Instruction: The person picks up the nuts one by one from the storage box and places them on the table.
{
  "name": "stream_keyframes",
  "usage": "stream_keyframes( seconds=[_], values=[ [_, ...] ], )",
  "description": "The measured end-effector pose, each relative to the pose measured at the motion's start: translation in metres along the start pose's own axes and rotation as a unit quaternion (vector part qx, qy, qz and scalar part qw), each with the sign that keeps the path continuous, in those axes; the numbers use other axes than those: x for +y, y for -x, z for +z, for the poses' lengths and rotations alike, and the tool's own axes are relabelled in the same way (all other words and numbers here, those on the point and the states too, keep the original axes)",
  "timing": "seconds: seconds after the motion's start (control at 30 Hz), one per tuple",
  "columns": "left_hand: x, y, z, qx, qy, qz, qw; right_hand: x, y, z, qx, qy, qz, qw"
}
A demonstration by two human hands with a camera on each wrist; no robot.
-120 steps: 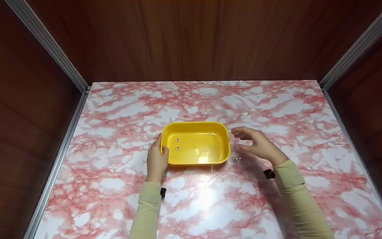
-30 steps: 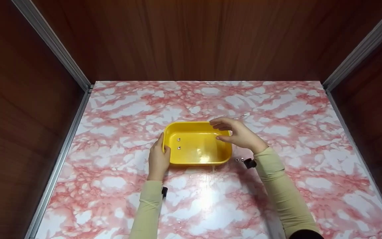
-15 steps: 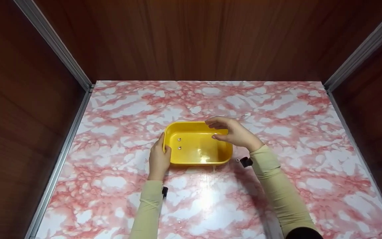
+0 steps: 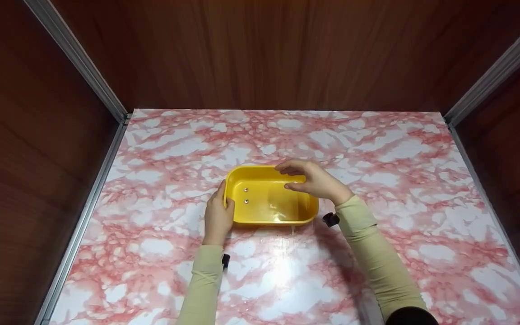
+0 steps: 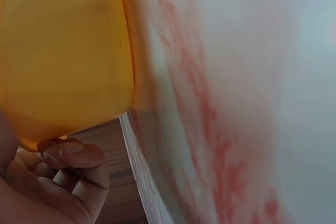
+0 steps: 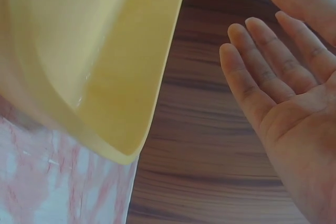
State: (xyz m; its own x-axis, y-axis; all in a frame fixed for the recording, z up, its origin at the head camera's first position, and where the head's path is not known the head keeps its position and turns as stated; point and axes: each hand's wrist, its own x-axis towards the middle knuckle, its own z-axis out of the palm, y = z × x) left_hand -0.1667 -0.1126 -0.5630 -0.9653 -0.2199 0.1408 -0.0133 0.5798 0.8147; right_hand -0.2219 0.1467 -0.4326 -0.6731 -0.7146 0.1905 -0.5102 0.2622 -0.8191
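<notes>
My left hand [image 4: 219, 217] grips the left end of a yellow plastic tub [image 4: 237, 221], with the thumb over the rim. In the left wrist view, curled fingers [image 5: 84, 156] of that hand press against the tub wall [image 5: 68, 51]. Two small shiny silver pieces [image 4: 246, 190] lie inside on the tub's floor, towards the left. Over the right end hovers my right hand [image 4: 316, 180], fingers relaxed and nothing in them. Its bare palm [image 6: 304, 119] faces the camera in the right wrist view, apart from the tub wall [image 6: 126, 87].
The tub stands on a table [image 4: 174, 149] with a red-and-white marbled top. Dark wooden panels [image 4: 260, 54] with grey metal corner strips [image 4: 79, 58] enclose the back and sides. A black wrist camera [image 4: 331, 220] sits under the right wrist, beside the tub.
My right hand has moved left from beside the tub to over its right end. The two small pieces on the table right of the tub are now hidden behind the wrist camera.
</notes>
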Motion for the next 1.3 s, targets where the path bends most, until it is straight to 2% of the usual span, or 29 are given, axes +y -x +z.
stream_keyframes(
  seconds=[0.67, 1.3],
  values=[
    [0.002, 0.001, -0.001, 0.0, 0.002, -0.004, 1.0, 0.007, -0.014, 0.01, -0.019, -0.018, -0.005, 0.9996],
    [0.002, 0.0, 0.0, 0.003, 0.003, 0.005, 1.0, 0.014, -0.028, 0.014, -0.037, -0.023, 0.0, 0.999]
  ],
)
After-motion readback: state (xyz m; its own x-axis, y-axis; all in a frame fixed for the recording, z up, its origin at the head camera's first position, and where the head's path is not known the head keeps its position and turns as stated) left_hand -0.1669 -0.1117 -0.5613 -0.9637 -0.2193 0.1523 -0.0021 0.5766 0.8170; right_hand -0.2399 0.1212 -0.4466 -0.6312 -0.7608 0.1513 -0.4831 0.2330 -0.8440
